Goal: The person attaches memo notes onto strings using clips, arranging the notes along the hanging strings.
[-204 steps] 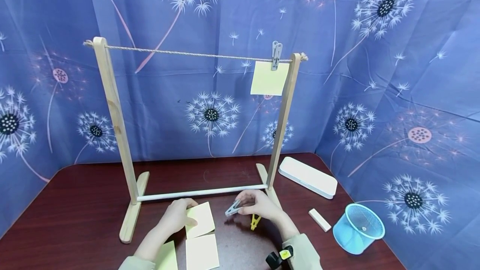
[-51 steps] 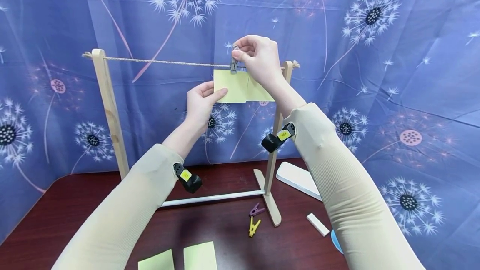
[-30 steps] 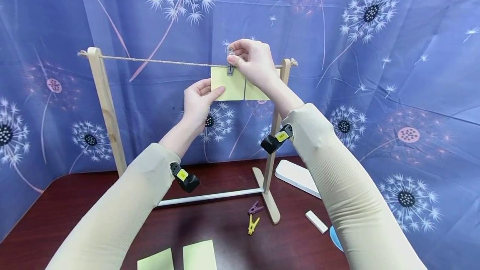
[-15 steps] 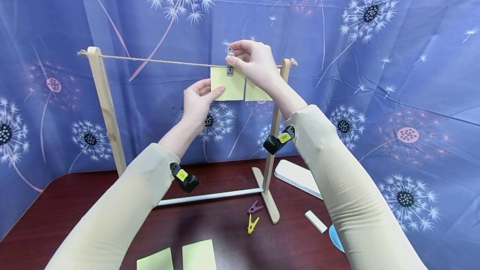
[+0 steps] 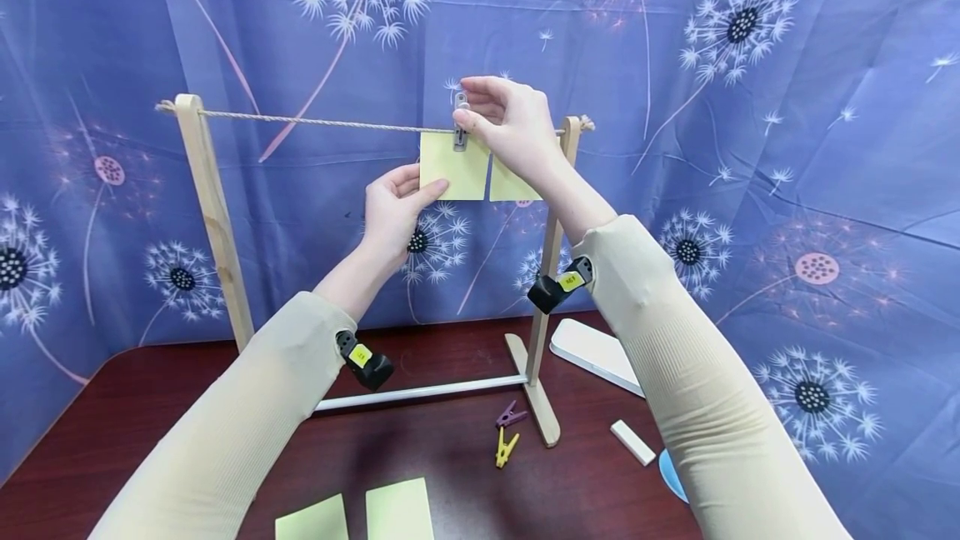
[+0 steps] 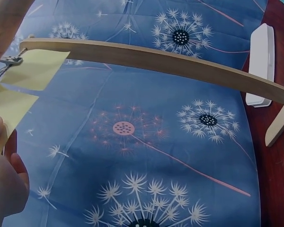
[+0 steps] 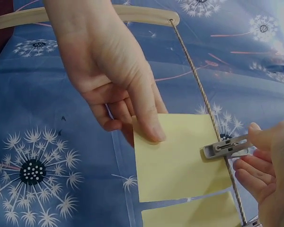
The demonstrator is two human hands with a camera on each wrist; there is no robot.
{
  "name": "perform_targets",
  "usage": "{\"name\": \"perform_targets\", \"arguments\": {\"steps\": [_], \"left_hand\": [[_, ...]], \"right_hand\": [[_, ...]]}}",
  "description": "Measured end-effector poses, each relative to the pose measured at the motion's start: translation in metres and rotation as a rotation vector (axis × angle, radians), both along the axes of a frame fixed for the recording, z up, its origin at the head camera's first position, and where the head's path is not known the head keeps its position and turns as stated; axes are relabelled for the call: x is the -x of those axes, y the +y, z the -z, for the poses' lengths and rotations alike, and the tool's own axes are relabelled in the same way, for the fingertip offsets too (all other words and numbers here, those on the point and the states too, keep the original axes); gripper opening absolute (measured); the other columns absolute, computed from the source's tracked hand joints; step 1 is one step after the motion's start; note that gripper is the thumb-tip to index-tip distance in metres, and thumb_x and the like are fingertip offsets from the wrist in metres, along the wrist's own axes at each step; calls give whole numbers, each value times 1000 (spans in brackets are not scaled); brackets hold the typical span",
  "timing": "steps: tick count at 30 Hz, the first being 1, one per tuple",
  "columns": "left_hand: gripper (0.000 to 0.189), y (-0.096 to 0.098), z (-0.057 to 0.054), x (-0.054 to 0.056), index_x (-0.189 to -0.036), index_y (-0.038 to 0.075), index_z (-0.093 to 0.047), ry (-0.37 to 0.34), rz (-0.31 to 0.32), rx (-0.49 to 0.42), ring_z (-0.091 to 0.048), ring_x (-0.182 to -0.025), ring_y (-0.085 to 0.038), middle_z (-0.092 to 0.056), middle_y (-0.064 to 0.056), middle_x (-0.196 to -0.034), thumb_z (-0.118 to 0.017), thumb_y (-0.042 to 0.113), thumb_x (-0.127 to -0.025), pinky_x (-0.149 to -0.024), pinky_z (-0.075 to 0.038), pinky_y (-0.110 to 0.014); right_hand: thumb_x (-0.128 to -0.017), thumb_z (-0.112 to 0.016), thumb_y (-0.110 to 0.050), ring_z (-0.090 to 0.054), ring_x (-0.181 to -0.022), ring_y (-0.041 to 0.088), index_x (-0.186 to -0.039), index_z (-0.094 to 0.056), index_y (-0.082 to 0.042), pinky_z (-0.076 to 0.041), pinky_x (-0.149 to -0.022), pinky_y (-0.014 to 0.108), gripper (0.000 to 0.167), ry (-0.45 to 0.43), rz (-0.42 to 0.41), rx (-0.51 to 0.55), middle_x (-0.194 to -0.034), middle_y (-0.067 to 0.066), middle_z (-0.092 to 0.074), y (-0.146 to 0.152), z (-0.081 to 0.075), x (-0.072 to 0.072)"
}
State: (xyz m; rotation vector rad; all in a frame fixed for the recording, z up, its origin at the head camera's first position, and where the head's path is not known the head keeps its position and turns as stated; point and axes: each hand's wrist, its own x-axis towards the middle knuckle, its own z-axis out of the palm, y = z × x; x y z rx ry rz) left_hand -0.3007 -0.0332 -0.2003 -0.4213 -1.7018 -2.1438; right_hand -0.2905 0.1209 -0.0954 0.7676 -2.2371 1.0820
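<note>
My left hand (image 5: 390, 211) pinches the left edge of a yellow paper note (image 5: 459, 173) between thumb and fingers, just under the rope (image 5: 322, 121). A grey clothespin (image 5: 460, 138) sits over the rope and the note's top edge. Thumb and fingers of my right hand (image 5: 517, 119) hold its upper handles; in the right wrist view, the clothespin (image 7: 217, 150) has its tip on the note's face. Beside it hangs a second yellow note (image 5: 513, 183), partly covered by my right hand. The left wrist view shows another clip (image 6: 10, 60) at that second note.
A wooden stand (image 5: 217, 223) carries the rope. On the table (image 5: 420, 448) lie a purple clothespin (image 5: 510, 415), a yellow clothespin (image 5: 506, 447), loose notes (image 5: 399, 511), a white case (image 5: 596, 354) and a small white block (image 5: 632, 442). A blue container (image 5: 671, 477) is mostly hidden by my right sleeve.
Since the oldest frame, the note and grey clothespin have come up from the table to the rope. Over the last second both hands stay nearly still, and my right fingers spread slightly.
</note>
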Motion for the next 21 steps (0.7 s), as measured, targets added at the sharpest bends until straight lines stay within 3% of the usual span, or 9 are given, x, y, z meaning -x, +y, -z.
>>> {"name": "perform_targets", "arguments": {"steps": [6,12,21], "left_hand": [[38,-4,9,1,-121,-5,-64,-4,6,17,-67,-81,-4,-70,7,-84,-74,7,-86,-92,-47,-26],[37,-8,19,-2,-121,-6,-63,-5,20,19,-68,-75,-4,-69,13,-75,-72,5,-87,-95,-45,-29],[38,-15,38,-6,-123,-8,-61,-28,51,30,-69,-76,-2,-70,16,-78,-70,3,-88,-86,-51,-23]], "right_hand": [[-90,-69,-8,-62,-120,22,-131,-57,4,-47,-99,18,45,54,-71,128,-128,19,-64,2,4,-5],[-89,-70,-5,-62,-119,23,-129,-58,5,-47,-100,20,43,98,-82,234,-127,19,-64,8,13,-16],[-88,-68,1,-67,-102,25,-116,-62,10,-52,-93,25,30,255,-70,320,-111,22,-68,18,47,-19]]}}
